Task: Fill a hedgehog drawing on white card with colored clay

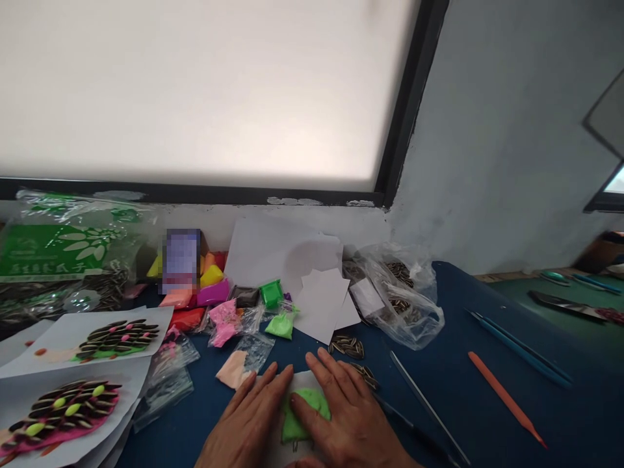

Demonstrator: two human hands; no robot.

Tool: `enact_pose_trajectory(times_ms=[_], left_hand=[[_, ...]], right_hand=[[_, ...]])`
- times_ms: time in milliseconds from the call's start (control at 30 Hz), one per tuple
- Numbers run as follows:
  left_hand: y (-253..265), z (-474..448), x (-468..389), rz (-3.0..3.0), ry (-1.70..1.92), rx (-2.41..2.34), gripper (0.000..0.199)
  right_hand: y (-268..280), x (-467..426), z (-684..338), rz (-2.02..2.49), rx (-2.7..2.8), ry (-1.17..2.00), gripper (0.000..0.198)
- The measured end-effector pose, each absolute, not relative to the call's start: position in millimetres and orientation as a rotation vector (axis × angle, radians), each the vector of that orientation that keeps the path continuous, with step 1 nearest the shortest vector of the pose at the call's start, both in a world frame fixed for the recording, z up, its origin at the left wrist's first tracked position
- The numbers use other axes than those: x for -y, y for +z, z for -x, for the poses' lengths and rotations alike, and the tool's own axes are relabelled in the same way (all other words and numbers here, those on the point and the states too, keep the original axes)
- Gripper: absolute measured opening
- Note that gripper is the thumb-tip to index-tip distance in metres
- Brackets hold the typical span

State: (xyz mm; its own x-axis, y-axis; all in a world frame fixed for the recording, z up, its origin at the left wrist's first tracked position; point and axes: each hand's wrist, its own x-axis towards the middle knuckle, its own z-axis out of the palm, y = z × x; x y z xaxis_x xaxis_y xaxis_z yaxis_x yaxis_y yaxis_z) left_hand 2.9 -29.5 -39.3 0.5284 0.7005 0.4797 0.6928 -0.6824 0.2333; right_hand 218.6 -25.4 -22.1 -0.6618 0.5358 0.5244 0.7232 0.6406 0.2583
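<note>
A flattened patch of light green clay (303,419) lies on a small white paper between my hands. My right hand (348,413) rests with fingers stretched out, its thumb pressing on the clay. My left hand (251,416) lies flat at the left of the clay, fingers extended over the paper's edge. Neither hand grips anything. Just beyond my left fingertips is a peach clay packet (238,369). Two small piles of sunflower seeds, the farther one (347,346) in plain view, lie beyond my right fingertips.
Finished seed-and-clay pictures (73,416) are stacked at left, below a green seed bag (53,253). Coloured clay packets (212,296), white papers (319,299) and a clear seed bag (404,299) stand behind. Tweezers (521,348), an orange tool (507,396) and a metal rod (429,406) lie right.
</note>
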Motion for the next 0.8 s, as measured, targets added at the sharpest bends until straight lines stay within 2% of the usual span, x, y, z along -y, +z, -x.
enact_pose_trajectory(times_ms=[300, 633, 800], left_hand=[[-38.0, -6.2, 29.7, -2.755, 0.852, -1.304, 0.091], [-34.6, -3.8, 31.5, -2.760, 0.841, -1.289, 0.084], [-31.0, -0.4, 30.6, -2.817, 0.765, -1.230, 0.084]], right_hand=[[-18.3, 31.7, -229.6, 0.976, 2.471, -0.703, 0.055], [-19.0, 33.3, -228.3, 0.954, 2.413, -0.619, 0.052], [-15.0, 36.9, -224.4, 0.874, 2.418, -0.651, 0.034]])
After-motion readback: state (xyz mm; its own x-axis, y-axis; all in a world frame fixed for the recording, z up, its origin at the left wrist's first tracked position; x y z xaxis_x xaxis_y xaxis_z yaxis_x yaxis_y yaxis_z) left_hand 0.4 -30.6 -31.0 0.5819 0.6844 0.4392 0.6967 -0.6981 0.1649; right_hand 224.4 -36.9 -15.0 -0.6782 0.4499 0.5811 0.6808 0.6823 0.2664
